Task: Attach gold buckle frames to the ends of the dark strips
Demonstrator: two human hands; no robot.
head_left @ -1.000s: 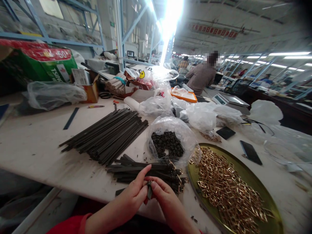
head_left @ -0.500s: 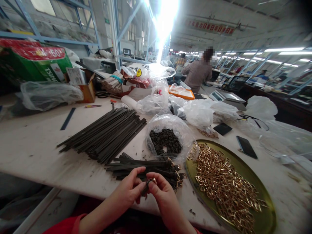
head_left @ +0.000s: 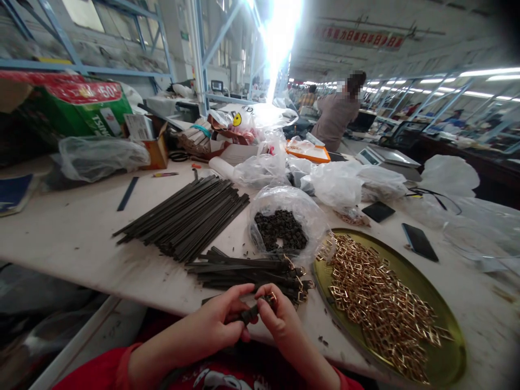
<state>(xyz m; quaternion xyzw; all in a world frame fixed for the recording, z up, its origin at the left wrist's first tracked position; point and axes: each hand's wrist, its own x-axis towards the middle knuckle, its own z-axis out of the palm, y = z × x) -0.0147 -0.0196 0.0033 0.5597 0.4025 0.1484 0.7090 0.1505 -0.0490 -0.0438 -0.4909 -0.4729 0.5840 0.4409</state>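
On the counter, a tray holds gold buckles; a clear bag holds dark loops. Left hand and right hand: each grip pinched closed on one strap.

The left hand and the right hand are held close together, thumbs and forefingers pinched shut and fingertips nearly touching. Both forearms are angled inward from below, bare up to red sleeves.
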